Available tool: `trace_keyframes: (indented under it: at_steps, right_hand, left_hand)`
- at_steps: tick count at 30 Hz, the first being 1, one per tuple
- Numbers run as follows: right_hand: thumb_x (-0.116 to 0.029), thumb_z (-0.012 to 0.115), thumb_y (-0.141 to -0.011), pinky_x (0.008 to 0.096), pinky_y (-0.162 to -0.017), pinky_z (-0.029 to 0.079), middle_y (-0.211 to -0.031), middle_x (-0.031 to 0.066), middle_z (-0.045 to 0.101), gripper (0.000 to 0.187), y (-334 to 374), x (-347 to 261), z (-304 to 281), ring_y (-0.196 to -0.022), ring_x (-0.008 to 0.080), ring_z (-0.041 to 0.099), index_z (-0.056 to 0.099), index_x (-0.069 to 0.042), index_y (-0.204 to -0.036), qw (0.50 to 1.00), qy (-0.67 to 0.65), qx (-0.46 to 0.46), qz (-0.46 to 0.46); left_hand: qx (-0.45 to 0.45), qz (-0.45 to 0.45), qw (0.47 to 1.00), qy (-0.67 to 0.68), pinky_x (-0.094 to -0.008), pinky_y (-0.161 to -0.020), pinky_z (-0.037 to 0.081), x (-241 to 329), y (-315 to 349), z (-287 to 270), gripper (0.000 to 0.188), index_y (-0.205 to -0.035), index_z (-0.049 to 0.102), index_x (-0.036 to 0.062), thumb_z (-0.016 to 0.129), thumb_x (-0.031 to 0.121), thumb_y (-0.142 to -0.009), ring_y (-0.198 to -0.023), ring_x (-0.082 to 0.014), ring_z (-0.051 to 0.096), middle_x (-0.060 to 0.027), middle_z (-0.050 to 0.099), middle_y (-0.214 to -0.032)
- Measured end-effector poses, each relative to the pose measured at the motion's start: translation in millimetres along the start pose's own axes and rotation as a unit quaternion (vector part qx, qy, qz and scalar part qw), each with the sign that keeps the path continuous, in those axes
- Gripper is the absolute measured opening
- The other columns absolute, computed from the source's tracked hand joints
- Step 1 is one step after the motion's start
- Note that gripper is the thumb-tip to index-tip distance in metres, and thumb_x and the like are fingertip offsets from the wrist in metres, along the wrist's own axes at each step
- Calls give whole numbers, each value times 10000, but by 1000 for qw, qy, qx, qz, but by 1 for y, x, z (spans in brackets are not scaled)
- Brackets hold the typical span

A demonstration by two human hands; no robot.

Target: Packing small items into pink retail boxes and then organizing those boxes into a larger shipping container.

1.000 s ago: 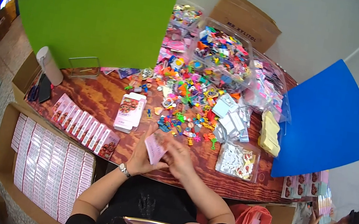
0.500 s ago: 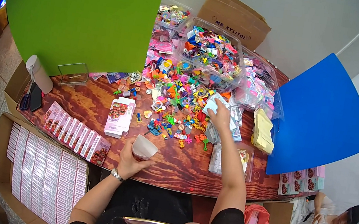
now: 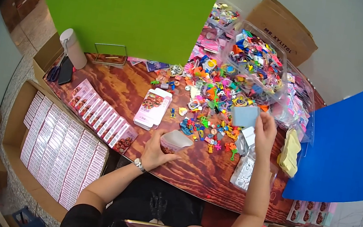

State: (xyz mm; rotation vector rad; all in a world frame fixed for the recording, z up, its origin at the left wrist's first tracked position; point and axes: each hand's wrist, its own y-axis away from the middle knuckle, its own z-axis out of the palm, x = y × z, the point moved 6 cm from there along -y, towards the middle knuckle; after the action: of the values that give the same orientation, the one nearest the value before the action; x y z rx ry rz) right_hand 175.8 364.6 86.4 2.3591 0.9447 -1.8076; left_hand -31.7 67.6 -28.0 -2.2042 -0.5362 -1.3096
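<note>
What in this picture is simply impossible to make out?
- Inside of the small open box: the head view sees it side-on, and the left hand covers part.
- Right hand fingertips: behind the grey packet.
- Single pieces in the toy pile: too small.
- Brown carton: bent at the fisheye rim.

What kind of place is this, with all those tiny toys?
Probably a small toy-packing workshop. A heap of colourful little toys covers the wooden table, a row of matching pink boxes waits beside it, and a carton of packed boxes sits below.

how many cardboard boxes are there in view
3: a closed cardboard box behind the toy bins, an open carton of pink packs left of the table, another carton behind it. Others may be hidden.
</note>
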Motion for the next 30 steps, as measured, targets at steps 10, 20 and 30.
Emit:
trace_keyframes:
  at_steps: [10,20,30]
  right_hand:
    - [-17,673,-936,228,-646,465,-920,32,653,169,106,-77,104,-752,76,589,643,-8,-1102,991,-21,-108,-72]
    - [-28,700,-855,370,-610,517,-849,104,637,233,143,-94,153,-694,266,636,705,-67,-1085,891,237,-148,-357]
    - [-190,715,-884,420,-747,547,-964,141,668,229,3,14,186,-850,323,677,716,-68,-1078,948,273,-104,-127]
  left_hand:
    - [34,59,995,-74,-422,-974,482,15,4,-3,990,-1355,432,-4,962,328,-586,-1164,-348,580,-181,568,-1246]
    - [51,140,979,-141,-459,-899,473,32,12,-12,897,-1308,460,-31,935,261,-606,-1042,-401,567,-225,576,-1159]
    - [11,99,984,-149,-460,-916,472,27,15,-10,896,-1314,480,-5,932,302,-605,-1069,-395,561,-198,577,-1179]
